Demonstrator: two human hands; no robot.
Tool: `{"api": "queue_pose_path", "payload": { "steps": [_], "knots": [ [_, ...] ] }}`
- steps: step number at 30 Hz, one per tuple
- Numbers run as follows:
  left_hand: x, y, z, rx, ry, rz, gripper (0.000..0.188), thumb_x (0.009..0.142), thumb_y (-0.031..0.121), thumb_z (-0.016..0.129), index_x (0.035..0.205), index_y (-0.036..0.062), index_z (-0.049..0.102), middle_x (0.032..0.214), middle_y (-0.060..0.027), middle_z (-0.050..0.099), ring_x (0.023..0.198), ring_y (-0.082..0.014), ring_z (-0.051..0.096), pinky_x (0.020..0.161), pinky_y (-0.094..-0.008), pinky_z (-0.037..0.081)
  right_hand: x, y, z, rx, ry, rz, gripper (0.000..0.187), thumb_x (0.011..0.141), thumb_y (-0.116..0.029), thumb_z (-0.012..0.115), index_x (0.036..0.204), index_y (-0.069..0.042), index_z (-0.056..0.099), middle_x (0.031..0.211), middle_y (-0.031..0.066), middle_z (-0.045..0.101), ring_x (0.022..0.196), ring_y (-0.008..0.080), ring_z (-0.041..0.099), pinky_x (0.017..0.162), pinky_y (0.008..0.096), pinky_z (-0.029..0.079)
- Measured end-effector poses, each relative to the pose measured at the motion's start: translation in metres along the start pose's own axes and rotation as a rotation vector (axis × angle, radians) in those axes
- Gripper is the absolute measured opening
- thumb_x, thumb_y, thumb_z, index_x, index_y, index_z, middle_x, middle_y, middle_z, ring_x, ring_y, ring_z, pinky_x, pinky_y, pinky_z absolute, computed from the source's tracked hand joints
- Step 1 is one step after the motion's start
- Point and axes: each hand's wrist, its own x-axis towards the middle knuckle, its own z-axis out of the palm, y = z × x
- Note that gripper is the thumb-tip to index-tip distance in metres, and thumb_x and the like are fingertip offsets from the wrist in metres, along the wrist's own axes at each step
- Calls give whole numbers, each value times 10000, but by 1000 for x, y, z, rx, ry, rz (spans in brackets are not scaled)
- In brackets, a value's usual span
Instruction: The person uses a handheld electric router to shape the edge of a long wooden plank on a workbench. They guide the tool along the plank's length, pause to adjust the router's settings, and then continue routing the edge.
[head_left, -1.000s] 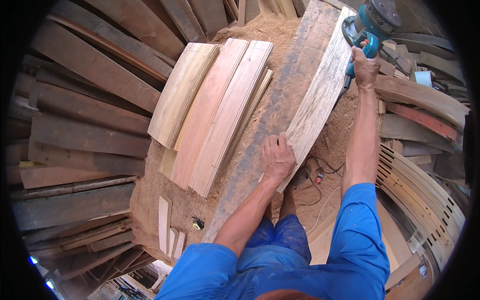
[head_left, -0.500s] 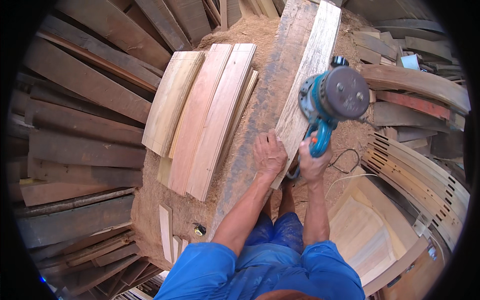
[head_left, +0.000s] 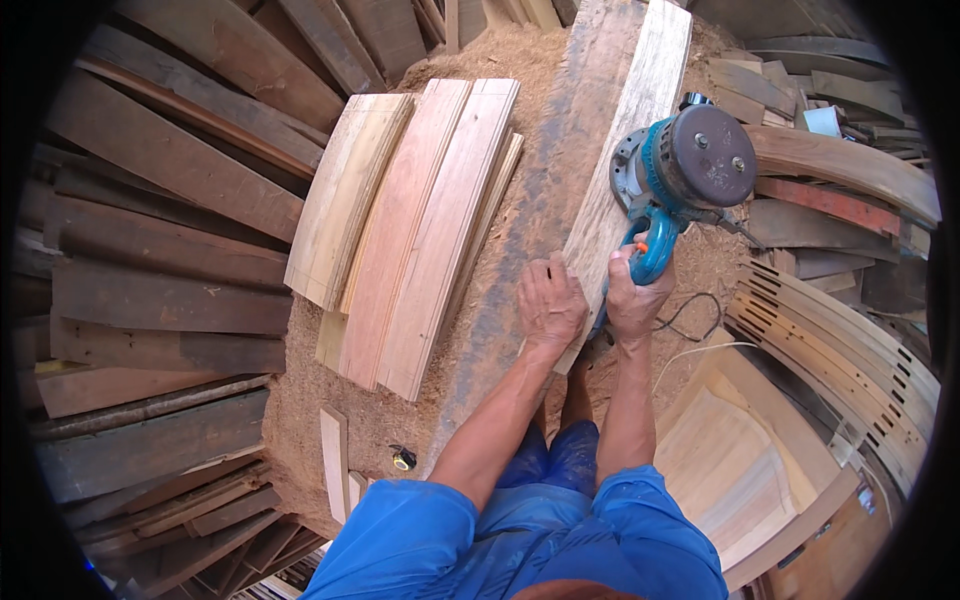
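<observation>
My right hand [head_left: 637, 297] is wrapped around the teal handle of a router [head_left: 700, 158]. The router's round metal base sits at the right edge of a long pale board [head_left: 632, 130], and its dark top faces up. My left hand [head_left: 552, 300] lies at the board's left edge near its close end, with fingers bent against the board; the palm side is hidden. Beneath the board runs a worn, dark-stained plank [head_left: 580, 110].
Several cut planks [head_left: 425, 230] lie stacked left of the worn plank on sawdust. A tape measure [head_left: 403, 458] and narrow offcuts [head_left: 334, 450] lie nearer. Slotted boards [head_left: 830, 370], a wooden panel [head_left: 740, 450] and a cord [head_left: 690, 318] are on the right. Dark boards [head_left: 170, 290] line the left.
The router has shifted slightly away and to the right, along with my right hand. My left hand remains at the board's edge. The whole view has tilted a little.
</observation>
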Motion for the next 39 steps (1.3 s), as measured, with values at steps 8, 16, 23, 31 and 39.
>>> {"api": "queue_pose_path", "payload": {
  "steps": [8,16,23,31,39],
  "knots": [
    [-2,-1,5,-3,-45,-34,362,944,219,576,1247,21,552,1046,-169,548,1006,-355,544,863,-488,454,35,2,2,-6,31,-22,310,843,-33,689,1131,12,583,888,37,594,800,114,579,784,290,491],
    [-1,0,4,-9,-12,-13,349,931,162,584,1241,4,560,1031,-185,551,985,-365,558,829,-482,473,68,5,4,-10,36,-1,313,829,-24,690,1126,9,597,871,31,608,775,108,581,750,286,493],
    [-1,1,4,-1,-11,-20,362,920,153,592,1250,7,562,1030,-182,553,993,-363,560,831,-481,473,113,11,5,-35,36,-83,275,852,-61,685,1111,-14,607,805,22,619,699,92,591,643,270,488],
    [1,2,2,39,-32,-36,370,914,164,594,1248,9,559,1029,-177,548,985,-360,550,828,-484,458,263,13,14,-152,-4,-130,177,817,-166,648,967,-74,627,702,30,595,610,117,579,570,307,534],
    [-1,-1,6,32,33,6,337,919,133,575,1228,3,547,1004,-196,540,934,-379,539,810,-492,442,279,27,9,-117,-12,-144,340,797,-179,682,1092,-13,654,824,82,678,707,145,645,652,347,541]
  ]
}}
